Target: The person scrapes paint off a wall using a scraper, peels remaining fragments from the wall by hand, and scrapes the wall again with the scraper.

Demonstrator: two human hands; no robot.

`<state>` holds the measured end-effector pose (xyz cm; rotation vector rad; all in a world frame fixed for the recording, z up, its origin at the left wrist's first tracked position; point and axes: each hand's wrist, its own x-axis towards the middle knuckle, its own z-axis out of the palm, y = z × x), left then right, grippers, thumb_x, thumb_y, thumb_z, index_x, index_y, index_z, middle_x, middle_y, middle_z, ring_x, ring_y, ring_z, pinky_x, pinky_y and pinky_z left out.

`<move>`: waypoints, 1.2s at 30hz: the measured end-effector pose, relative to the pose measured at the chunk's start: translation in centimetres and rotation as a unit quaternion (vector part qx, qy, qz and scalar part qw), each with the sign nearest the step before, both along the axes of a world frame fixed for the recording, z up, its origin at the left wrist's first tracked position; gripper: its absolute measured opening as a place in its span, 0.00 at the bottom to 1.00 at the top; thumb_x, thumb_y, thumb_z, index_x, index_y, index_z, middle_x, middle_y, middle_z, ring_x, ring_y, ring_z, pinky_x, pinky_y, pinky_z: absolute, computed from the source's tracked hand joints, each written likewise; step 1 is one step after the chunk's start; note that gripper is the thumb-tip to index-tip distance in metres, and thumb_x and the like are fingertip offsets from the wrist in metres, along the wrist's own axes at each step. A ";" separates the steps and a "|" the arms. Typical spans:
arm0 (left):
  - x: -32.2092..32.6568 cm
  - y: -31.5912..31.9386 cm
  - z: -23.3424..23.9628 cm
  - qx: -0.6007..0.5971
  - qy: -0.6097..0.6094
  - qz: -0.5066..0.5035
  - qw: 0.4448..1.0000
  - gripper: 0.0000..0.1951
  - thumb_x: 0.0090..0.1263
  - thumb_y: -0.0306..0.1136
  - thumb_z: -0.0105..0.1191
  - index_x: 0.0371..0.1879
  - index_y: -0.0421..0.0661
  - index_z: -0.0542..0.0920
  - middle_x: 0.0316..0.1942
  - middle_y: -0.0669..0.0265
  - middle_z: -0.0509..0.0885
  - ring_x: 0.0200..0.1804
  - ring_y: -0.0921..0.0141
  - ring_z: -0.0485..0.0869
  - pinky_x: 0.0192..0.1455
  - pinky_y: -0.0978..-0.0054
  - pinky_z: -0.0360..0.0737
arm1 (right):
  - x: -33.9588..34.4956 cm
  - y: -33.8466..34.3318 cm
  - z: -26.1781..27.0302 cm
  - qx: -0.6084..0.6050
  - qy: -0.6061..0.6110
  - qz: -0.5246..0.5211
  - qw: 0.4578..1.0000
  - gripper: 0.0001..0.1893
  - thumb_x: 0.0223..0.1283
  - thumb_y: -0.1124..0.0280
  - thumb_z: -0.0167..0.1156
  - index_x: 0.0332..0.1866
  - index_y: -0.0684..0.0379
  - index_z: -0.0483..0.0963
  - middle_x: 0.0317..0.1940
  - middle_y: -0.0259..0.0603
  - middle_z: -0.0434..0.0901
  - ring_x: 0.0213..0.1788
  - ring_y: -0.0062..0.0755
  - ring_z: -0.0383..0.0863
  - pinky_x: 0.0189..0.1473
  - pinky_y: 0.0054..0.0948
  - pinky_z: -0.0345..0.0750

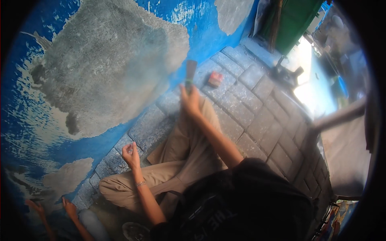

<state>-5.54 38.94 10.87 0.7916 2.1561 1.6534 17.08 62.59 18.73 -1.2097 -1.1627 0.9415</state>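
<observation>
My right hand [190, 101] grips the handle of a flat-bladed scraper [191, 70], its blade pointing away from me beside the foot of the wall. Slightly blurred, the scraper appears apart from the wall surface. Over my bent left knee is my left hand [131, 155], its fingers curled in to meet the thumb; no object shows in it. Before me stands a blue painted wall [199, 39], flaked and scraped, with a large bare grey patch [111, 60]. A small red and tan block [215, 79] lies on the pavers to the right of the scraper.
Another person's hands [71, 208] are near the wall at lower left. A round container [135, 232] sits by my left side. Concrete pavers [256, 111] extend rightward to a dark metal object [286, 72]. A broom [274, 27] leans by a green panel [294, 21].
</observation>
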 end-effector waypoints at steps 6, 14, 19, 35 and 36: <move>0.3 0.3 0.4 0.043 -0.021 -0.005 0.999 0.15 0.65 0.34 0.62 0.39 0.34 0.75 0.37 0.59 0.80 0.36 0.73 0.79 0.31 0.77 0.81 | -0.2 0.1 -3.4 0.130 -0.131 0.032 0.982 0.15 0.61 0.65 0.58 0.41 0.69 0.73 0.24 0.62 0.79 0.29 0.61 0.81 0.34 0.48 0.75; -0.3 -0.6 0.1 0.025 0.047 -0.010 0.999 0.16 0.66 0.34 0.62 0.40 0.34 0.74 0.36 0.59 0.80 0.33 0.73 0.80 0.30 0.78 0.81 | -0.7 -1.0 -2.8 0.100 -0.164 0.030 0.981 0.17 0.57 0.68 0.58 0.48 0.69 0.70 0.27 0.61 0.79 0.32 0.62 0.80 0.36 0.50 0.75; 0.6 -0.8 1.7 0.004 0.044 0.003 0.999 0.16 0.63 0.35 0.64 0.41 0.37 0.76 0.34 0.57 0.81 0.31 0.69 0.81 0.31 0.74 0.80 | -0.6 -0.8 -3.2 0.098 -0.169 0.036 0.980 0.20 0.57 0.69 0.59 0.51 0.69 0.68 0.30 0.61 0.78 0.34 0.61 0.79 0.38 0.50 0.75; 1.9 -1.4 4.7 -0.044 0.050 -0.006 0.998 0.21 0.65 0.37 0.62 0.50 0.39 0.71 0.39 0.59 0.80 0.35 0.69 0.81 0.34 0.75 0.79 | -0.7 -1.2 -3.3 0.071 -0.292 0.017 0.954 0.18 0.58 0.69 0.58 0.51 0.67 0.67 0.33 0.57 0.78 0.34 0.59 0.79 0.35 0.51 0.76; 1.9 -1.4 4.6 -0.042 0.046 -0.006 0.998 0.22 0.65 0.37 0.62 0.51 0.40 0.70 0.39 0.59 0.80 0.35 0.69 0.81 0.33 0.76 0.78 | -0.7 -1.0 -3.5 0.063 -0.314 0.018 0.947 0.19 0.58 0.68 0.58 0.51 0.67 0.67 0.33 0.57 0.78 0.34 0.59 0.79 0.35 0.51 0.76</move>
